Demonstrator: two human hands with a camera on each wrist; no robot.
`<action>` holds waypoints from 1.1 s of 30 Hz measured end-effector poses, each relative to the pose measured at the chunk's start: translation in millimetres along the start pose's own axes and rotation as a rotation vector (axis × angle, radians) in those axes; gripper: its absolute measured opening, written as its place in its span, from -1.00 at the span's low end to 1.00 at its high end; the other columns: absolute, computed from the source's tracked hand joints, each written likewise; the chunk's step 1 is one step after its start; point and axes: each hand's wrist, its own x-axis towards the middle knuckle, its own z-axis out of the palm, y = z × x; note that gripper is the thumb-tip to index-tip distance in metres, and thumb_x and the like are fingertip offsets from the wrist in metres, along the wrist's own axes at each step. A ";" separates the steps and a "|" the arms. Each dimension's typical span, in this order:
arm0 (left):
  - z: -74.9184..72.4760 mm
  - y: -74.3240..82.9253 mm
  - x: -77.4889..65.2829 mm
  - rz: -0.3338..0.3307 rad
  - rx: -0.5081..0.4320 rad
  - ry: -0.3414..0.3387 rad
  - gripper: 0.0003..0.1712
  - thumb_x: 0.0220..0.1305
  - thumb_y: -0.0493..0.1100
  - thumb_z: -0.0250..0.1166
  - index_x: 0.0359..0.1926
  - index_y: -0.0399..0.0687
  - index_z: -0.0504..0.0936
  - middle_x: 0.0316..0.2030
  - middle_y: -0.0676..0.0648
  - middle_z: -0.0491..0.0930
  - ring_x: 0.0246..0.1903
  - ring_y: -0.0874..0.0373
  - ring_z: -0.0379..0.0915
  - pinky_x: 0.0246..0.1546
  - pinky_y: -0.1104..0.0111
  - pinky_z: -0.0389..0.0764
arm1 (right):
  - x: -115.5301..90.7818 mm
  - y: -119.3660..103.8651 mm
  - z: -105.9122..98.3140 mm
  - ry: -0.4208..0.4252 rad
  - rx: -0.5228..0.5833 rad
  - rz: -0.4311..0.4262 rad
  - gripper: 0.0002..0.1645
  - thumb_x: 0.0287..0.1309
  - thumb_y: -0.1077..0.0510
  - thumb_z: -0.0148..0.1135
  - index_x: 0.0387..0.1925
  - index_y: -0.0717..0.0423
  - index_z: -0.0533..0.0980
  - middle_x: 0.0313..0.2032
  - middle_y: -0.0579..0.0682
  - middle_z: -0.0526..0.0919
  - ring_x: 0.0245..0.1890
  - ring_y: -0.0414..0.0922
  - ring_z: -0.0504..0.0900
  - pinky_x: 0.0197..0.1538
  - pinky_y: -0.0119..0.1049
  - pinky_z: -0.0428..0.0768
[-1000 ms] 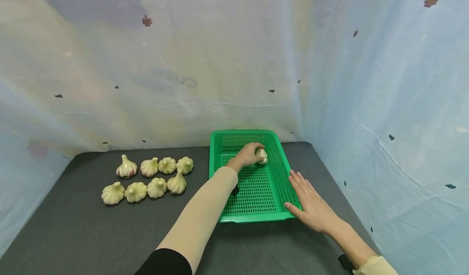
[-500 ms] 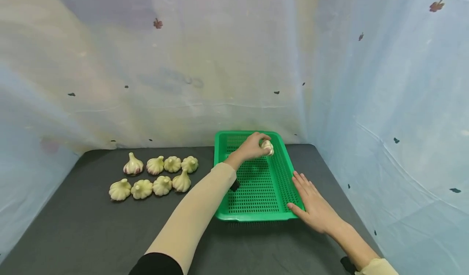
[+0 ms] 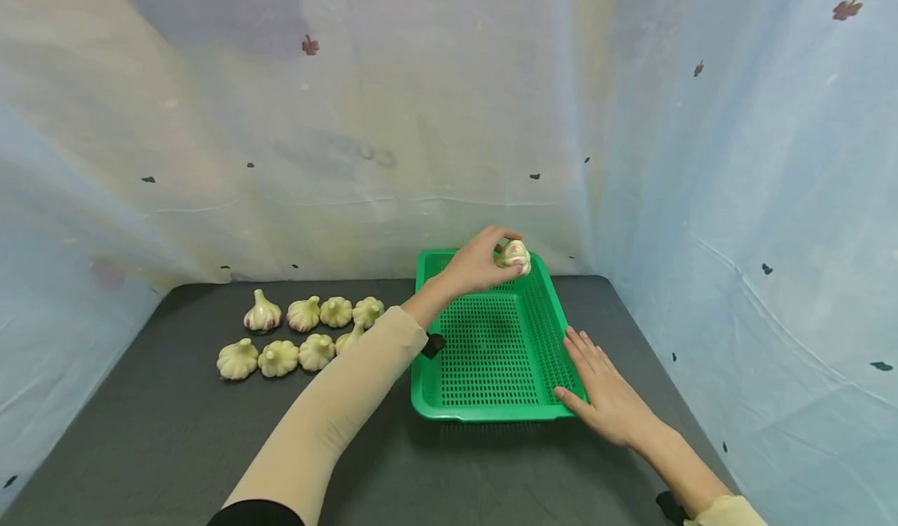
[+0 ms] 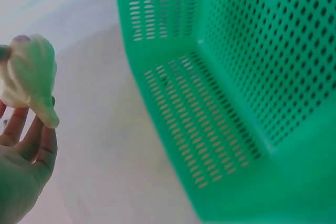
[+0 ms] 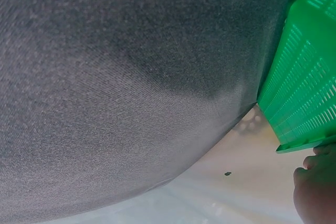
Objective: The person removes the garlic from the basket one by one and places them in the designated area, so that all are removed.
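My left hand (image 3: 480,263) pinches a garlic bulb (image 3: 515,256) above the far end of a green perforated basket (image 3: 491,414). In the left wrist view the bulb (image 4: 32,72) is held by the fingertips, its stem slanting downward. No other bulb shows inside the basket. My right hand (image 3: 605,395) lies with straight fingers along the basket's near right rim. Only part of that hand (image 5: 317,184) appears in the right wrist view, beside the basket wall (image 5: 304,85).
Several garlic bulbs (image 3: 278,358) stand in two rows on the dark table (image 3: 161,440), left of the basket. My left sleeve (image 3: 337,409) partly covers the nearest ones. A pale curtain (image 3: 393,121) hangs behind and along the right side.
My left hand has lifted the garlic bulb from the basket's floor to above its far rim. The right hand stays on the rim. The head view has shifted slightly.
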 end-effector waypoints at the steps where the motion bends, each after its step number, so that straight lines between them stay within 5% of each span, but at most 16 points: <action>1: -5.1 1.6 -2.9 0.013 0.000 0.002 -0.37 0.44 0.03 0.34 0.43 -0.03 0.45 0.26 -0.05 0.45 0.12 0.09 0.46 -0.10 0.27 0.61 | 0.1 0.2 0.0 0.002 0.000 -0.002 -0.02 0.53 -0.16 0.13 0.63 0.30 -0.02 0.64 0.20 -0.06 0.63 0.23 -0.10 0.63 -0.24 -0.31; 15: -75.1 6.9 -61.5 0.154 0.119 0.049 -0.38 0.44 -0.06 0.37 0.46 0.01 0.47 0.37 -0.06 0.47 0.20 0.02 0.51 0.03 0.15 0.66 | -0.3 -2.6 -1.1 -0.002 0.010 0.013 -0.02 0.52 -0.17 0.14 0.63 0.30 0.00 0.64 0.20 -0.05 0.63 0.24 -0.10 0.64 -0.19 -0.27; 20: -88.3 -4.0 -80.8 0.143 0.173 0.046 -0.35 0.41 -0.05 0.40 0.45 -0.03 0.46 0.30 -0.07 0.50 0.13 0.04 0.53 0.01 0.16 0.67 | 0.3 -3.6 -2.3 -0.007 0.012 0.018 -0.02 0.52 -0.17 0.14 0.62 0.30 0.01 0.64 0.21 -0.04 0.62 0.26 -0.09 0.64 -0.06 -0.19; 33: -109.6 -40.7 -128.5 0.097 0.315 -0.003 -0.38 0.32 -0.10 0.47 0.33 -0.18 0.53 0.17 -0.16 0.58 0.06 -0.07 0.52 0.03 0.01 0.59 | -0.7 -5.0 -1.7 -0.005 0.015 0.018 -0.02 0.52 -0.17 0.15 0.63 0.29 0.01 0.64 0.19 -0.06 0.62 0.25 -0.10 0.64 -0.13 -0.24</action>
